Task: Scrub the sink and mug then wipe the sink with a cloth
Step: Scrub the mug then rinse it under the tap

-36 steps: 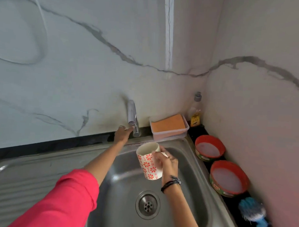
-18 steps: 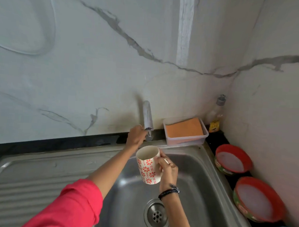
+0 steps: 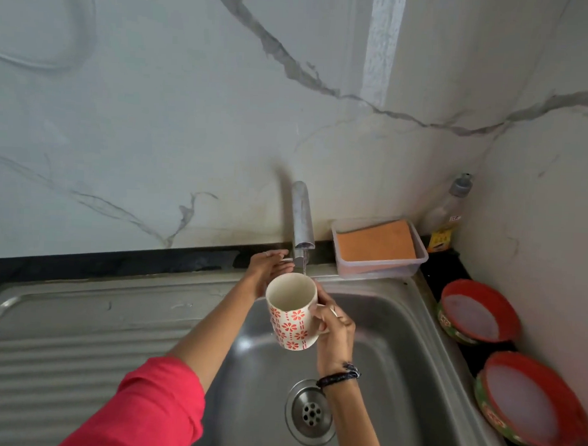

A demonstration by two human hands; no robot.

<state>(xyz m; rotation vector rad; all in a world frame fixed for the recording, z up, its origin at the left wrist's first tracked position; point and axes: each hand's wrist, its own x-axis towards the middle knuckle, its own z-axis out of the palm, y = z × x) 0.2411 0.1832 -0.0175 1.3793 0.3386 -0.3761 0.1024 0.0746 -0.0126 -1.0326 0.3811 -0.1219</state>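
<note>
One thin stream now falling from tap (image 3: 303, 220) toward rim of mug (image 3: 292, 312); none visible half second back. Left hand (image 3: 267, 267) gripping tap lever. Right hand (image 3: 331, 329) clasping mug by handle, tilted over sink (image 3: 398, 345). Rinse likely starting; scrubbing and cloth wipe pending.

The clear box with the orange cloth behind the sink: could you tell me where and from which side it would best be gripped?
Grip the clear box across its short walls, coming from the front over the sink rim. The wall stands close behind it, the faucet on one side and a bottle on the other, so the front is probably freest.
</note>
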